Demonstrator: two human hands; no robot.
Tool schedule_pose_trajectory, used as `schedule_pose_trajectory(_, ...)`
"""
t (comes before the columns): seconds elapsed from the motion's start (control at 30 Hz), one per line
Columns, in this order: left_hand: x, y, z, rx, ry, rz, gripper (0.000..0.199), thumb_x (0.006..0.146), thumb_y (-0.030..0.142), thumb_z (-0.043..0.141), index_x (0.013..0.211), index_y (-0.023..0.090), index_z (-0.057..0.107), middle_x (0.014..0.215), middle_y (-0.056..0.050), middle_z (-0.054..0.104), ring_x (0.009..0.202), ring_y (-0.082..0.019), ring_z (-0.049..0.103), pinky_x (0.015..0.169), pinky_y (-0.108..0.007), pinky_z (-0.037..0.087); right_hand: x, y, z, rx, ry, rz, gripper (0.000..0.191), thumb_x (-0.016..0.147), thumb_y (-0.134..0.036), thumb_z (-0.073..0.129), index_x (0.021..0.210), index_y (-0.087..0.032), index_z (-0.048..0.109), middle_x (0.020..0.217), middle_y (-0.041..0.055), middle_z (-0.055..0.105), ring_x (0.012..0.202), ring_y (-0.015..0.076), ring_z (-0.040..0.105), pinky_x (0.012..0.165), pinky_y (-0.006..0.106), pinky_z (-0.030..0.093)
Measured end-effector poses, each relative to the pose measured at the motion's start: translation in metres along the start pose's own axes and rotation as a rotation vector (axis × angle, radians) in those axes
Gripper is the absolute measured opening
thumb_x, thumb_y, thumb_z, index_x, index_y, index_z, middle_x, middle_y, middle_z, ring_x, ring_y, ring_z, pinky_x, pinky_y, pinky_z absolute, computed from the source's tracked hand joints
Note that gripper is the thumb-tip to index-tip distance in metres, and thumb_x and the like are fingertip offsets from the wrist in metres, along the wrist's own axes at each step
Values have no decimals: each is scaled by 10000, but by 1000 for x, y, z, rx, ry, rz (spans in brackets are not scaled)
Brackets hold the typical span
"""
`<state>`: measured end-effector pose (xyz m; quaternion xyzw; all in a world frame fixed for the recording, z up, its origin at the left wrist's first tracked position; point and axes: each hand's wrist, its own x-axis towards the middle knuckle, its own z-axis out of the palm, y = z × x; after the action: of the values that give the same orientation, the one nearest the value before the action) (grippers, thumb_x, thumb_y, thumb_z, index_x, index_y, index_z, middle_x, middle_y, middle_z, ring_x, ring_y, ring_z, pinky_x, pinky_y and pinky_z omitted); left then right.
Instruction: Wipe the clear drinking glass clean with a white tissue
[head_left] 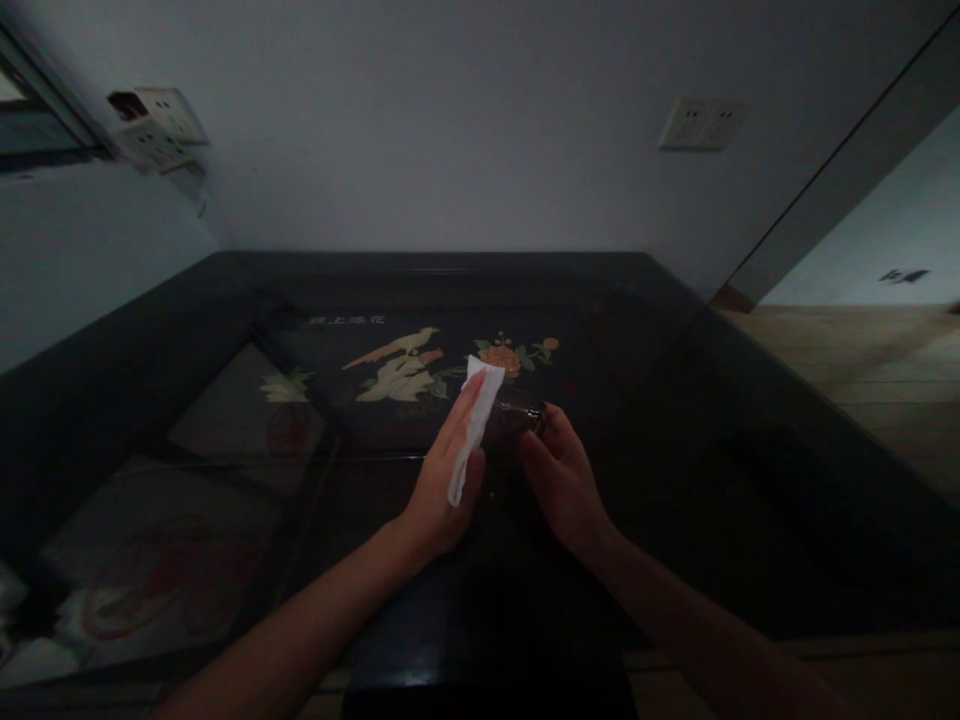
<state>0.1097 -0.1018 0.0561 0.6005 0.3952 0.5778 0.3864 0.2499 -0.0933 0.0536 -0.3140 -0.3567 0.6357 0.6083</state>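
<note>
Near the middle of the dark glossy table, my left hand (444, 485) holds a folded white tissue (478, 425). Its fingers are stretched along one side of the tissue and the thumb lies against the other. Just to the right, my right hand (564, 475) pinches a small dark, shiny thing (521, 408) between thumb and fingers. That thing has a glassy glint and points toward the tissue. A small gap seems to separate the two. In the dim light its exact kind is hard to make out.
The dark tabletop (675, 400) carries a bird picture (397, 365) and a flower picture (501, 358). Behind it rises a pale wall with a double socket (703, 124) at right. More sockets (161, 130) are at upper left. Wooden floor (862, 350) shows at right.
</note>
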Motion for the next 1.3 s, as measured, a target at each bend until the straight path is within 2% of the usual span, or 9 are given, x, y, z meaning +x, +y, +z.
schedule_pose_trajectory(0.17,0,-6,2,-242,224,-408,275,799,388,653,971,183,712,995,-55,729,1145,-252,592,1071,-330,382,1,1,-1,-15,-17,-5,427,736,-362,749,1105,-265,558,1092,34,685,1004,221,638,940,407,478)
schedule_pose_trajectory(0.3,12,-5,9,-502,377,-624,220,833,321,602,918,148,706,939,-63,742,1037,-240,656,1023,-363,432,3,2,-2,-31,-46,-39,467,724,-375,757,1137,-275,564,1164,41,658,1084,230,605,985,416,453)
schedule_pose_trajectory(0.43,19,0,15,-661,427,-635,210,849,223,549,973,132,693,966,-67,741,1042,-217,657,1014,-358,443,3,2,-4,-122,-62,-95,520,750,-378,732,1225,-287,541,1252,45,612,1154,235,568,1024,416,425)
schedule_pose_trajectory(0.6,16,-2,19,-680,422,-706,219,867,253,536,965,146,700,996,-63,741,1033,-224,662,990,-357,467,8,1,-9,-326,65,-115,538,733,-375,743,1226,-270,554,1266,59,596,1210,236,526,1037,408,414)
schedule_pose_trajectory(0.77,13,-7,21,-675,444,-669,213,868,239,536,982,154,695,1037,-60,734,1051,-210,656,981,-328,471,14,4,-14,-246,129,-114,497,700,-350,774,1140,-257,560,1084,46,673,998,210,642,918,388,510)
schedule_pose_trajectory(1.03,0,-23,21,-524,395,-695,219,859,305,578,982,173,701,1076,-55,724,1118,-219,623,1035,-346,426,15,17,-19,-220,49,-16,463,818,-474,630,1217,-250,562,1260,52,615,1147,211,577,998,382,449)
schedule_pose_trajectory(1.13,-4,-25,19,-383,314,-685,305,865,383,564,1049,169,678,1136,-64,701,1154,-232,600,1060,-378,400,12,15,-14,-245,-55,34,519,762,-455,698,1206,-232,547,1225,59,634,1120,221,591,970,373,464)
schedule_pose_trajectory(1.2,-8,-24,18,-267,204,-660,385,887,435,511,1114,157,652,1181,-83,678,1197,-253,567,1073,-403,385,11,11,-12,-270,-45,55,518,721,-429,742,1158,-218,559,1161,64,661,1050,224,621,927,366,483)
schedule_pose_trajectory(1.3,-14,-20,19,-40,38,-449,475,924,453,428,1271,155,556,1306,-104,596,1288,-264,478,1121,-413,320,12,6,-11,-251,44,38,411,714,-401,751,1044,-210,596,1075,52,686,972,212,637,886,347,489)
